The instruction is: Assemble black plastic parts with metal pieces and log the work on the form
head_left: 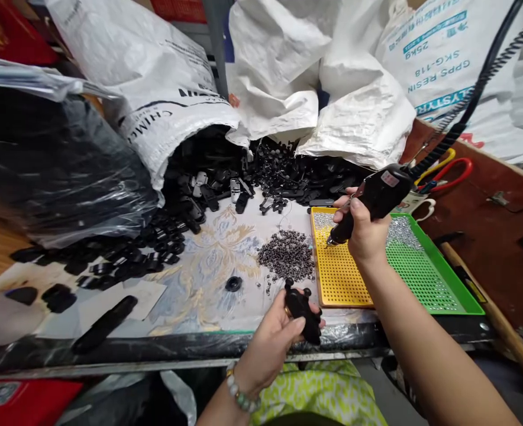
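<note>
My right hand (365, 231) is wrapped round a black electric screwdriver (383, 192), which hangs from a coiled cable. Its tip points down at the yellow perforated tray (341, 278), close to the surface; whether it touches I cannot tell. In my left hand (279, 328) is a small black plastic part (303, 313) with rounded knobs, held between thumb and fingers near the table's front edge. A pile of small dark metallic pieces (287, 254) lies just beyond it, left of the yellow tray. One black ring-shaped part (233, 284) rests alone on the patterned cloth.
A green perforated tray (425, 278) with small silvery pieces adjoins the yellow one. White sacks (283, 65) spill black parts (288, 171) at the back. More black parts (123, 254) lie left. Scissors (452, 174) stand in a mug at right, near a wooden-handled tool (487, 307).
</note>
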`<state>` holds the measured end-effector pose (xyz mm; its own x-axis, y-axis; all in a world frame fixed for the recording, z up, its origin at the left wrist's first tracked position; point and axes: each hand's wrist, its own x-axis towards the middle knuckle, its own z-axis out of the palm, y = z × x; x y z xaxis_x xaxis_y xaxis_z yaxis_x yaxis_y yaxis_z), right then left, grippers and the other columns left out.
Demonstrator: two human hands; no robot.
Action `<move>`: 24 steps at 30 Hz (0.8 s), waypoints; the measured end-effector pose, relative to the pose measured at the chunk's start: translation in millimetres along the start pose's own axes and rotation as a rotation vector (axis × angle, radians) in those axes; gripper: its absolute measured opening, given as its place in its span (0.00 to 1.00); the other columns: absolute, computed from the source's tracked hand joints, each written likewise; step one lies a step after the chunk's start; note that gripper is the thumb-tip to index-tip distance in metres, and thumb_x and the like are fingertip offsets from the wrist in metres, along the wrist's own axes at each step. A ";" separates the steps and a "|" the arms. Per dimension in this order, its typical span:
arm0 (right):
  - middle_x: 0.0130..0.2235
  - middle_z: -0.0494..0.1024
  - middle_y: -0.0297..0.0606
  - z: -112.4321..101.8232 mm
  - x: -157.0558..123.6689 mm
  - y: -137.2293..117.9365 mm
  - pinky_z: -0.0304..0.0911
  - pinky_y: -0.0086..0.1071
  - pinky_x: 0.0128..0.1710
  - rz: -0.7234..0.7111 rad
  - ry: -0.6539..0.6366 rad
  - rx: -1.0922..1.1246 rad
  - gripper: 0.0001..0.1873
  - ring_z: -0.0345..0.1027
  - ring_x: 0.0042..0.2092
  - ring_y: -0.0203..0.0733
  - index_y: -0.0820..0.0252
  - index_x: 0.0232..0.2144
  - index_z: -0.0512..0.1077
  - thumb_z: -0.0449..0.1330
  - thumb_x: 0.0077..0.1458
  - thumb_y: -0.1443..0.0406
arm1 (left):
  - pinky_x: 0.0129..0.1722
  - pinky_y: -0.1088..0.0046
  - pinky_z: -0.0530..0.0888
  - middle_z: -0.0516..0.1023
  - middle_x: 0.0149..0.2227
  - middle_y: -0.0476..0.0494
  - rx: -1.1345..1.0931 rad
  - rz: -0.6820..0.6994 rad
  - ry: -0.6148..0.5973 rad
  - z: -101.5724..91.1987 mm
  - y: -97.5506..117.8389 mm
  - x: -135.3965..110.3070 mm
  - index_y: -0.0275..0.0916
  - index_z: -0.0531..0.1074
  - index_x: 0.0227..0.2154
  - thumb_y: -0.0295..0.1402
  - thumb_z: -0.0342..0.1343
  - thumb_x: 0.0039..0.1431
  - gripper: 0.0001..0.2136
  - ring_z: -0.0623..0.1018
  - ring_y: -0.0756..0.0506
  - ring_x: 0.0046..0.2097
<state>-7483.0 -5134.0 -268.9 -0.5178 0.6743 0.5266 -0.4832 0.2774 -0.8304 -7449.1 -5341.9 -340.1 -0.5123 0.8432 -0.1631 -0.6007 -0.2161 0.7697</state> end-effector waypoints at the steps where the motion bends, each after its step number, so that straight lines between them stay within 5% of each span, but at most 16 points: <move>1: 0.26 0.74 0.32 -1.0 -0.3 0.9 0.63 0.29 0.25 -0.003 0.010 0.006 0.14 0.65 0.22 0.32 0.59 0.35 0.70 0.59 0.49 0.57 | 0.45 0.65 0.68 0.69 0.43 0.40 -0.008 0.014 -0.009 -1.4 -0.8 -0.5 0.39 0.58 0.45 0.29 0.51 0.58 0.13 0.73 0.43 0.44; 24: 0.26 0.74 0.32 -3.7 7.2 34.7 0.64 0.30 0.28 -0.023 0.031 -0.019 0.16 0.65 0.23 0.31 0.59 0.37 0.69 0.59 0.49 0.56 | 0.31 0.76 0.70 0.71 0.41 0.42 0.176 -0.173 0.151 16.5 5.1 7.5 0.39 0.60 0.40 0.31 0.50 0.56 0.09 0.74 0.48 0.36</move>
<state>-7500.9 -5116.9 -294.7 -0.4842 0.6884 0.5401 -0.4808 0.3064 -0.8215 -7445.9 -5328.6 -327.3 -0.5046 0.7746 -0.3813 -0.5785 0.0245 0.8153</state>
